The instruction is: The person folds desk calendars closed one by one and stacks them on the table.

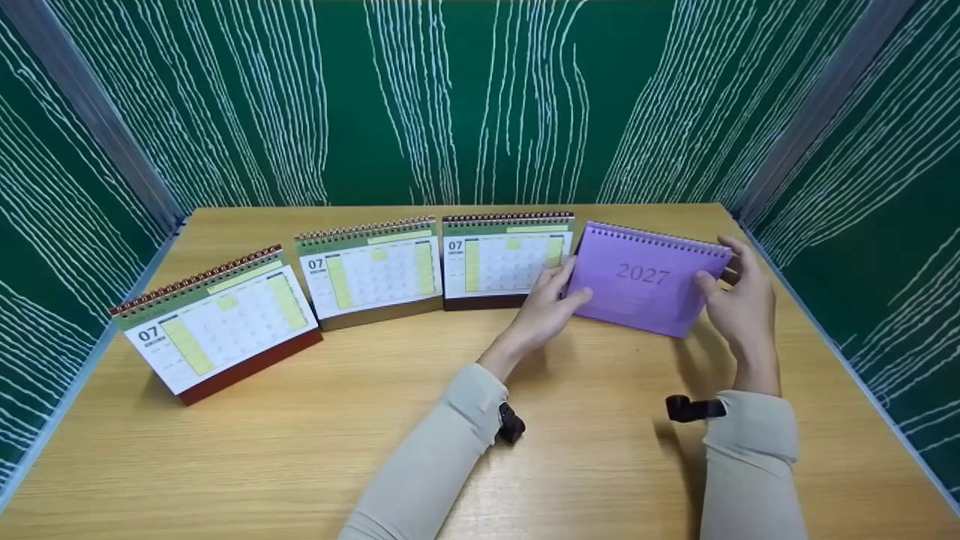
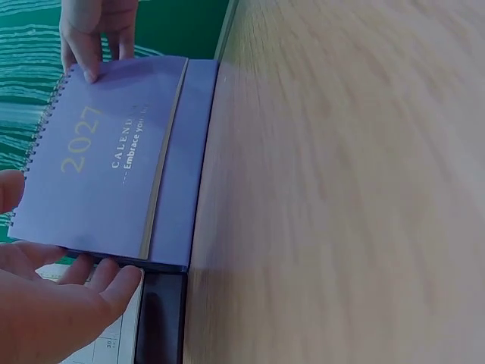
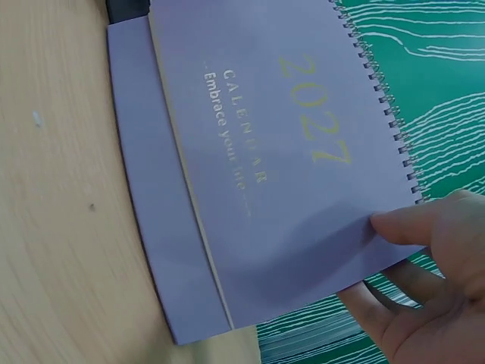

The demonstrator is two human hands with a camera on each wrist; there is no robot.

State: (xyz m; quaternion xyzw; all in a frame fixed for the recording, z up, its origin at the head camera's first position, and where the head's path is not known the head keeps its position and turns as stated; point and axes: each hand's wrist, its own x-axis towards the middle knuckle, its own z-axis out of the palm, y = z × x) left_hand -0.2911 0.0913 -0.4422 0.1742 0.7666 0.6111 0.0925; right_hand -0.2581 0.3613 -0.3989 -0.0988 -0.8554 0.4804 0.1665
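Note:
A purple desk calendar (image 1: pixel 637 289) marked 2027 stands at a slant at the right end of a row, its spiral binding on top. My right hand (image 1: pixel 742 307) pinches its right edge, the thumb (image 3: pixel 405 225) on the cover and the other fingers behind. At the opposite edge, my left hand (image 1: pixel 544 307) holds the calendar, with its fingers (image 2: pixel 114 284) along the side and the thumb toward the front. Beside the left hand is a dark-based calendar (image 1: pixel 502 259) open at 07, partly covered by that hand.
Two more calendars open at 07 stand to the left: a brown-based calendar (image 1: pixel 375 274) and a red-based calendar (image 1: pixel 217 322), turned inward. The wooden table (image 1: pixel 300 465) is bounded by green walls (image 1: pixel 480 105) with white wavy lines at the back and sides.

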